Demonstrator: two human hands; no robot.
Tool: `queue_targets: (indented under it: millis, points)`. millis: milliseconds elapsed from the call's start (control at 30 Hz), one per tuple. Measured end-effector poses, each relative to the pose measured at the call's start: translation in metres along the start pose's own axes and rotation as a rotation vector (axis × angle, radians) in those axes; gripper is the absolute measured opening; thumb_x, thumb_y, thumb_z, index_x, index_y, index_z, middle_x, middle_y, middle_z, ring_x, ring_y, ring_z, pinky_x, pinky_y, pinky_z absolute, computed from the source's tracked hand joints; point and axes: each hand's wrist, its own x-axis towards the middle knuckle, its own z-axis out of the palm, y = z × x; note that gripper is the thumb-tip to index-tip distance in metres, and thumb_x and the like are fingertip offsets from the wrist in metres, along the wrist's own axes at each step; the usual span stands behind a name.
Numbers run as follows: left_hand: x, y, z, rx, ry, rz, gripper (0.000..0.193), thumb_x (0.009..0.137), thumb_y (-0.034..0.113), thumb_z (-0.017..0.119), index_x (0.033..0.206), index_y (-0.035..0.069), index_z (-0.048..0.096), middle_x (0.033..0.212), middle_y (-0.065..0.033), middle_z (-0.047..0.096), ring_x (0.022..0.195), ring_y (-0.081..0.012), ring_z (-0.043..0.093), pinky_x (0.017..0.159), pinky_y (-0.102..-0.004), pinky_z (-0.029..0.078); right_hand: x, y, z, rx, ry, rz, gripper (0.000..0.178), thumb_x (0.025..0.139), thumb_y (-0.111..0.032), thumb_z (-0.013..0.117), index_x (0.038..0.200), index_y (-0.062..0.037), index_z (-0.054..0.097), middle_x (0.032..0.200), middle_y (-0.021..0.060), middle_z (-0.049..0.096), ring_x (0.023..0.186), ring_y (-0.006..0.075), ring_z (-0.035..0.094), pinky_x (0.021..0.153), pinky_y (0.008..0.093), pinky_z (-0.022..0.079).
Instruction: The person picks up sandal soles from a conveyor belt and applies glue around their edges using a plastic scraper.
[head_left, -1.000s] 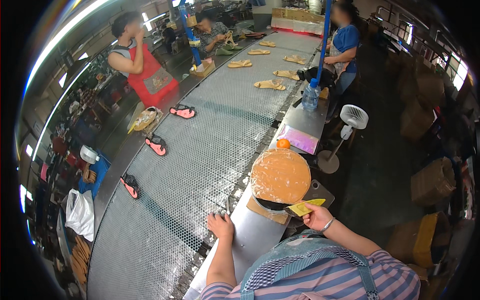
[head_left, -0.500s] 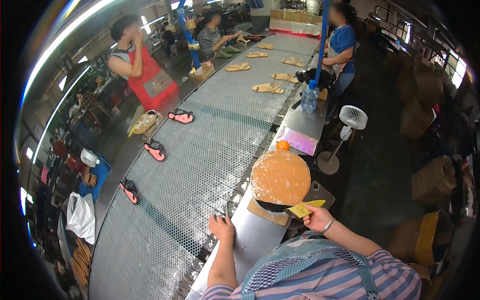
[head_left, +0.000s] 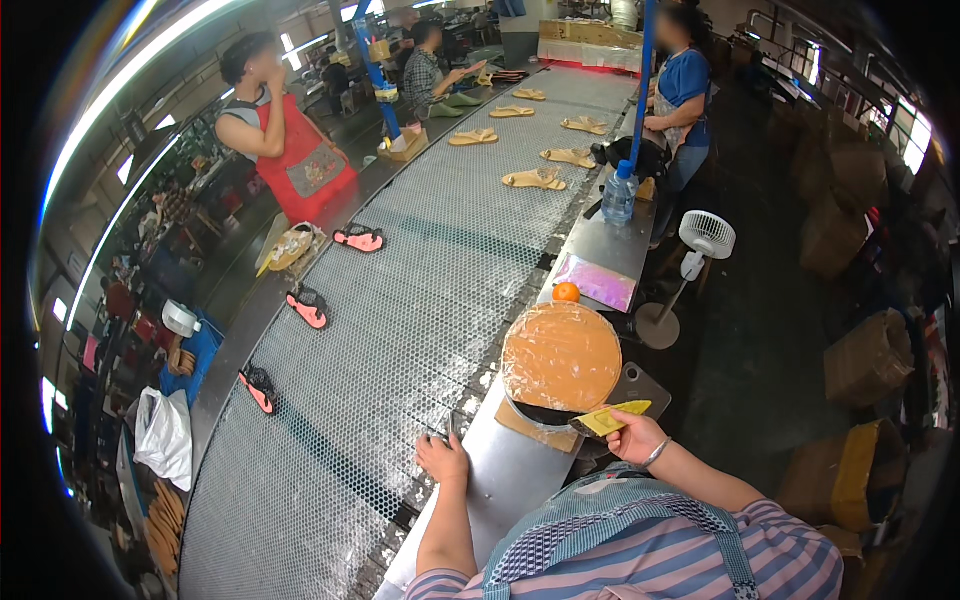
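Note:
My left hand rests on the near edge of the mesh conveyor belt, its fingers loosely spread. A thin metal piece sticks up beside the fingertips; whether they touch it is unclear. In my right hand is a flat yellow brush with a dark end, held just over the near rim of a round tub. An orange-tan, smeared cover lies over most of that tub, leaving a dark opening at the near side. Black-and-coral sandals lie along the belt's left side.
Tan sandals sit farther up the belt. Beyond the tub are an orange fruit, a shiny purple packet and a water bottle. A phone and standing fan are to the right. Several people are around the belt.
The sandals have shifted slightly nearer and left along the belt. Both my hands and the brush stay almost still. A far seated person has moved a little.

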Motion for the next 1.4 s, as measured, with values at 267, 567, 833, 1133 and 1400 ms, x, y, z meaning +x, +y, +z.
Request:
queue_targets:
  millis: [267, 567, 833, 1133, 1400]
  points:
    - [0.001, 0.001, 0.002, 0.047, 0.005, -0.025, 0.028, 0.076, 0.028, 0.062, 0.083, 0.0, 0.062, 0.111, -0.0183, 0.05, 0.11, -0.0332, 0.041, 0.096, -0.0461, 0.027, 0.005, -0.004, -0.002, 0.013, 0.02, 0.005, 0.02, 0.089, -0.018, 0.051, 0.106, -0.0112, 0.058, 0.083, 0.0011, 0.058, 0.057, 0.0101, 0.045, 0.05, 0.0226, 0.039]
    - [0.003, 0.008, 0.007, 0.005, 0.041, 0.0, 0.025, 0.077, 0.027, 0.061, 0.088, 0.004, 0.061, 0.116, -0.0178, 0.049, 0.116, -0.0333, 0.039, 0.098, -0.0497, 0.026, 0.007, -0.008, -0.003, 0.01, 0.018, -0.008, 0.018, 0.089, -0.018, 0.052, 0.104, -0.0101, 0.058, 0.082, 0.0018, 0.058, 0.057, 0.0101, 0.046, 0.05, 0.0226, 0.039]
    - [0.006, 0.007, 0.009, -0.021, 0.022, -0.008, 0.025, 0.077, 0.025, 0.062, 0.087, 0.003, 0.06, 0.118, -0.0197, 0.048, 0.117, -0.0357, 0.038, 0.099, -0.0492, 0.025, 0.004, -0.013, 0.003, 0.002, 0.005, -0.003, 0.018, 0.089, -0.017, 0.052, 0.105, -0.0101, 0.059, 0.082, 0.0012, 0.059, 0.057, 0.0094, 0.046, 0.05, 0.0216, 0.038]
    - [0.008, 0.015, 0.003, -0.071, -0.01, -0.067, 0.018, 0.074, 0.019, 0.063, 0.082, 0.004, 0.061, 0.118, -0.0195, 0.048, 0.118, -0.0359, 0.037, 0.1, -0.0493, 0.024, 0.007, -0.017, 0.0, 0.005, 0.037, -0.002, 0.018, 0.089, -0.017, 0.052, 0.104, -0.0105, 0.058, 0.081, 0.0014, 0.058, 0.057, 0.0102, 0.046, 0.05, 0.0225, 0.039]
    - [0.009, 0.014, 0.009, -0.015, 0.117, 0.035, 0.013, 0.079, 0.015, 0.057, 0.082, 0.003, 0.059, 0.116, -0.0144, 0.048, 0.114, -0.0322, 0.038, 0.099, -0.0441, 0.025, 0.008, -0.02, 0.0, -0.001, 0.009, 0.002, 0.023, 0.089, -0.017, 0.051, 0.111, -0.0113, 0.056, 0.088, 0.0022, 0.058, 0.058, 0.0102, 0.044, 0.051, 0.0216, 0.039]
